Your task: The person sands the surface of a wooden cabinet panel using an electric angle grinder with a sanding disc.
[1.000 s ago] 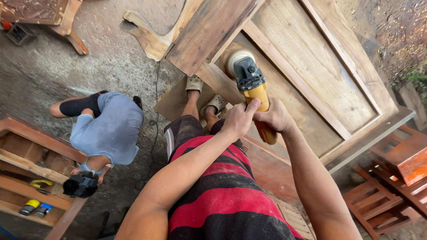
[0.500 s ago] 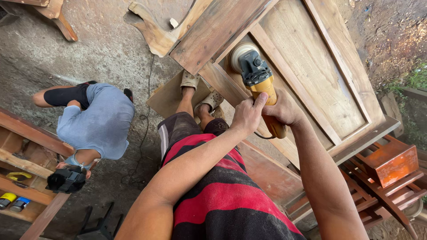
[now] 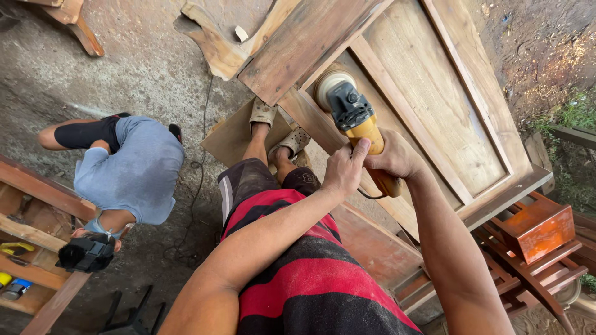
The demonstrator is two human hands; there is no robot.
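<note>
Since the earlier frames, both hands and the yellow angle grinder (image 3: 355,124) are sitting a little further left across the wooden door panel (image 3: 428,93), with the view shifted too. Left hand (image 3: 343,169) is wrapping the tool's body while right hand (image 3: 392,158) is clenching its handle; the sanding disc (image 3: 327,84) is pressing on the door's frame rail. Sanding looks underway, and continuing probably calls for steady strokes along the rail. Open panel is lying rightward; a plank (image 3: 298,43) is crowding the disc, and a crouching person (image 3: 127,170) is working well apart on the left.
</note>
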